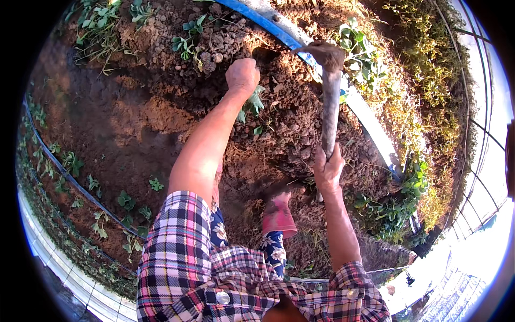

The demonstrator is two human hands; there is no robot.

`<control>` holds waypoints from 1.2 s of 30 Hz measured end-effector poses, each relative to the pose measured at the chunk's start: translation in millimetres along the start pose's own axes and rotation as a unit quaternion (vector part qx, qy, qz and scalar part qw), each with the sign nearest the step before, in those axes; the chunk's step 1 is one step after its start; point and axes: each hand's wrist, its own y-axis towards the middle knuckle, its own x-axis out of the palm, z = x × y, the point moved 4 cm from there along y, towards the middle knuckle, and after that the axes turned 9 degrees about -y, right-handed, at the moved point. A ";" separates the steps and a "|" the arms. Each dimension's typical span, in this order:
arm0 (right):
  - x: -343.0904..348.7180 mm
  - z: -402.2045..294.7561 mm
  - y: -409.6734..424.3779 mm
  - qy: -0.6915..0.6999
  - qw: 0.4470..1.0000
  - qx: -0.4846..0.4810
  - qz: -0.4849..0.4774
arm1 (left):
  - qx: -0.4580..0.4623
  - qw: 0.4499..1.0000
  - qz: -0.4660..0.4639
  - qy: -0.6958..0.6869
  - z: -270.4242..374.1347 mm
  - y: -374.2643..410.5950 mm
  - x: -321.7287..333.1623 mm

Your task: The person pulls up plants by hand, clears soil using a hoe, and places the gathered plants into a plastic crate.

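My right hand [329, 167] is closed around the wooden handle of a hoe [330, 108], whose soil-caked head is raised at the top, over the blue and white strip. My left hand [243, 75] is closed in a fist low over the loose soil, beside a small hollow. Green leaves [255, 101] show just below that wrist; whether the fist holds the plant's stem is hidden. Dug, crumbly soil [281, 133] lies between both hands.
A blue and white strip [372, 116] curves along the bed, with leafy plants [358, 48] beside it. A pink boot [278, 215] stands on the soil below. Thin hoses [70, 177] run past young plants at left. Greenhouse framing [489, 141] is at far right.
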 end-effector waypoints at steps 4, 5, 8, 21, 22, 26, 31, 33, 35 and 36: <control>4.1 29.1 -52.0 -0.069 0.998 0.000 0.009 | 0.004 1.000 0.000 -0.027 -11.6 1.2 6.9; 14.5 35.3 -53.6 -0.073 0.997 0.023 -0.001 | 0.003 1.000 0.002 -0.020 -12.9 2.6 8.5; 39.5 26.7 -16.5 -0.096 0.978 0.158 -0.095 | 0.012 1.000 -0.007 0.000 4.1 -3.0 -0.6; 10.6 -4.5 34.9 -0.089 0.985 0.070 -0.132 | -0.064 0.993 -0.080 0.056 13.2 5.5 2.3; -1.4 0.3 19.0 -0.072 0.985 0.106 -0.113 | -0.043 0.992 -0.072 0.093 18.6 9.1 -8.8; -69.1 64.2 -71.9 -0.089 0.990 0.107 0.007 | 0.196 0.964 0.125 0.131 65.6 -36.1 -21.8; -152.7 125.3 -95.6 -0.294 0.923 0.239 -0.066 | -0.022 0.992 -0.016 -0.125 99.1 -41.2 79.9; -169.0 140.8 -87.9 -0.311 0.905 0.269 -0.110 | -0.143 0.958 -0.013 -0.247 121.8 -40.2 103.3; -175.3 156.4 -83.1 -0.332 0.895 0.260 -0.142 | -0.240 0.894 0.031 -0.376 142.9 -41.1 115.9; -175.4 157.6 -79.8 -0.322 0.898 0.251 -0.162 | -0.276 0.878 0.065 -0.385 138.6 -35.3 125.8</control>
